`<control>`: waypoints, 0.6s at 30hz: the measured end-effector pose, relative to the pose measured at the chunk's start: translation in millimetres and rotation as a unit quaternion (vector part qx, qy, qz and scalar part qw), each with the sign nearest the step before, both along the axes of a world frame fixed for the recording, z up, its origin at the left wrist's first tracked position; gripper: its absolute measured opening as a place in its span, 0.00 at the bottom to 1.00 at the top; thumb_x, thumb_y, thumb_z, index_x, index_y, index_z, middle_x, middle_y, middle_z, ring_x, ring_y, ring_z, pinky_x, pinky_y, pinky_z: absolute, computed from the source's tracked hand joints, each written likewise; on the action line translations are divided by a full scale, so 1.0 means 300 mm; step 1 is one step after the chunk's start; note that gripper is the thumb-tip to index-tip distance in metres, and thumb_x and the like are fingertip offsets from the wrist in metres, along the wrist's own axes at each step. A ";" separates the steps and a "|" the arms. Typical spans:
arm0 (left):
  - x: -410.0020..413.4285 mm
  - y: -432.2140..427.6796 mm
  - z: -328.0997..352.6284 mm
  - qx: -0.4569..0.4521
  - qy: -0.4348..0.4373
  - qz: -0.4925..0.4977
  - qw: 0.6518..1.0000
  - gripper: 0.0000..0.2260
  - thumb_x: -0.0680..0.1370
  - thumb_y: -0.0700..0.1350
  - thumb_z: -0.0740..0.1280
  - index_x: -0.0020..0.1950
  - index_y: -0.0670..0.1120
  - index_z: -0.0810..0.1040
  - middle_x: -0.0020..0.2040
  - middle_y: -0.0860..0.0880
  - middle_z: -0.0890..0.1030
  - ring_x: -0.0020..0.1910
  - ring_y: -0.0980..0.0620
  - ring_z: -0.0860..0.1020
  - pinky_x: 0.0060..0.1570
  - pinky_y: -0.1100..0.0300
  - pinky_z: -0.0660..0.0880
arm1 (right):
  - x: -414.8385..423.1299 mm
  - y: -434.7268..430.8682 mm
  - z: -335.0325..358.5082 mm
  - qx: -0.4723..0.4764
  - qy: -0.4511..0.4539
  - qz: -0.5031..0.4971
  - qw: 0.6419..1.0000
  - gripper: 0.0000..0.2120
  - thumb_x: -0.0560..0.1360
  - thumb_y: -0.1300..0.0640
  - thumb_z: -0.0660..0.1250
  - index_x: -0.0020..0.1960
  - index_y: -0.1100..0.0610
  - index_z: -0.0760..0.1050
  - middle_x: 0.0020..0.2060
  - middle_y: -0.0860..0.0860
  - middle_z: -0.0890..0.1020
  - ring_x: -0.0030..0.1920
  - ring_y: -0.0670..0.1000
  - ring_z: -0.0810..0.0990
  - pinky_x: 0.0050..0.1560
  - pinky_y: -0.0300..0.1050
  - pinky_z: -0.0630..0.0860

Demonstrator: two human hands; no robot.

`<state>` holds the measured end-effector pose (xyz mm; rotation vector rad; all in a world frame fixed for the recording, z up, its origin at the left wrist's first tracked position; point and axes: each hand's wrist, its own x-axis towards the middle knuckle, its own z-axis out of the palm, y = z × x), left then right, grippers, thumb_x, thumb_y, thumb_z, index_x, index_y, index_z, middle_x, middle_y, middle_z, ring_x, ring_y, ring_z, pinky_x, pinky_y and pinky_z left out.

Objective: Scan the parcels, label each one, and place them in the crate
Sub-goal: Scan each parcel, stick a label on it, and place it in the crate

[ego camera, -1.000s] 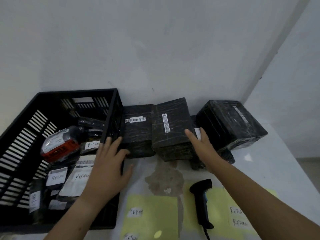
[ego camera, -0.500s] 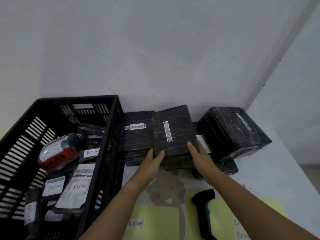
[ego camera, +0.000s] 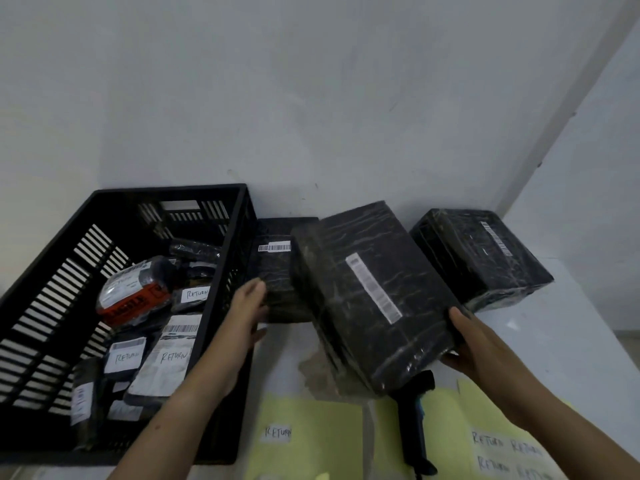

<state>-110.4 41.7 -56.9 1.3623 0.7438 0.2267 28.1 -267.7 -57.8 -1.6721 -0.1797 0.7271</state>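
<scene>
White walls [ego camera: 311, 98] meet in a corner behind a pale counter [ego camera: 571, 341]. At the left stands a black slatted crate [ego camera: 166, 190], with several wrapped packets [ego camera: 166, 355] lying inside, some marked RETURN. The right hand [ego camera: 485, 351] holds a tilted parcel [ego camera: 374, 296] by its near right corner, thumb on top and fingers underneath, so the black-wrapped box hangs clear of the counter with its barcode strip facing up. The left hand [ego camera: 249, 306] reaches beside the crate, its fairly straight fingers touching the near edge of a second parcel [ego camera: 277, 265] that lies just next to the crate wall. A third parcel [ego camera: 481, 258] sits near the corner, to the right. Below the tilted parcel a black scanner [ego camera: 414, 420] lies between two yellow sheets [ego camera: 304, 445] carrying RETURN labels [ego camera: 278, 434].
</scene>
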 end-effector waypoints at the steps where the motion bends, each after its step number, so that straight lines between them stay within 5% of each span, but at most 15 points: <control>1: -0.020 0.013 0.014 -0.024 0.003 -0.007 1.000 0.28 0.67 0.76 0.66 0.65 0.69 0.71 0.63 0.66 0.77 0.66 0.60 0.74 0.60 0.50 0.72 | -0.008 -0.017 0.019 -0.010 -0.005 0.020 1.000 0.22 0.75 0.38 0.59 0.65 0.43 0.75 0.57 0.47 0.84 0.58 0.46 0.82 0.62 0.49 0.77; 5: -0.070 -0.014 -0.012 -0.068 0.080 -0.086 0.991 0.33 0.68 0.76 0.67 0.68 0.61 0.77 0.57 0.60 0.85 0.55 0.57 0.83 0.52 0.48 0.78 | -0.015 -0.021 0.066 -0.063 -0.029 0.105 0.992 0.08 0.79 0.45 0.61 0.54 0.36 0.76 0.48 0.34 0.84 0.48 0.33 0.81 0.49 0.31 0.77; 6: -0.091 -0.040 -0.024 -0.067 0.107 -0.091 0.988 0.35 0.66 0.73 0.71 0.68 0.57 0.78 0.54 0.56 0.86 0.51 0.54 0.85 0.49 0.49 0.79 | -0.015 -0.004 0.071 -0.081 -0.041 0.138 0.986 0.08 0.79 0.45 0.61 0.54 0.36 0.77 0.48 0.33 0.83 0.50 0.33 0.81 0.50 0.31 0.76; 9: -0.183 -0.134 -0.056 -0.045 0.119 -0.096 0.987 0.17 0.75 0.55 0.73 0.63 0.55 0.79 0.50 0.53 0.88 0.47 0.53 0.86 0.41 0.59 0.81 | -0.020 0.056 0.049 -0.084 -0.076 0.178 0.978 0.14 0.77 0.41 0.62 0.60 0.40 0.78 0.54 0.36 0.83 0.55 0.37 0.81 0.59 0.40 0.77; 11: -0.244 -0.159 -0.074 -0.062 0.125 -0.037 0.990 0.15 0.76 0.53 0.71 0.61 0.54 0.78 0.48 0.54 0.88 0.45 0.54 0.86 0.39 0.59 0.82 | -0.005 0.089 -0.006 -0.029 -0.064 0.120 0.990 0.19 0.76 0.38 0.61 0.64 0.42 0.77 0.58 0.40 0.82 0.59 0.40 0.80 0.62 0.43 0.76; 13: -0.264 -0.161 -0.098 -0.075 0.111 0.006 0.991 0.24 0.71 0.57 0.71 0.67 0.53 0.76 0.54 0.51 0.86 0.50 0.50 0.86 0.47 0.51 0.83 | 0.005 0.095 -0.088 0.021 -0.040 0.006 0.999 0.18 0.78 0.38 0.60 0.64 0.42 0.75 0.60 0.42 0.81 0.61 0.44 0.79 0.63 0.47 0.75; 15: -0.275 -0.166 -0.115 -0.081 0.103 0.052 0.990 0.30 0.71 0.59 0.72 0.72 0.53 0.72 0.60 0.49 0.83 0.54 0.47 0.85 0.52 0.46 0.83 | -0.016 0.066 -0.191 -0.039 -0.049 -0.105 0.993 0.13 0.81 0.43 0.61 0.62 0.46 0.73 0.60 0.48 0.80 0.59 0.49 0.79 0.61 0.53 0.76; 18: -0.279 -0.195 -0.114 -0.065 0.080 0.083 0.991 0.18 0.78 0.55 0.68 0.67 0.55 0.73 0.57 0.51 0.83 0.53 0.48 0.83 0.50 0.49 0.82 | -0.100 -0.002 -0.371 -0.207 -0.024 -0.139 0.968 0.20 0.78 0.50 0.69 0.65 0.57 0.67 0.60 0.57 0.75 0.54 0.55 0.75 0.55 0.52 0.73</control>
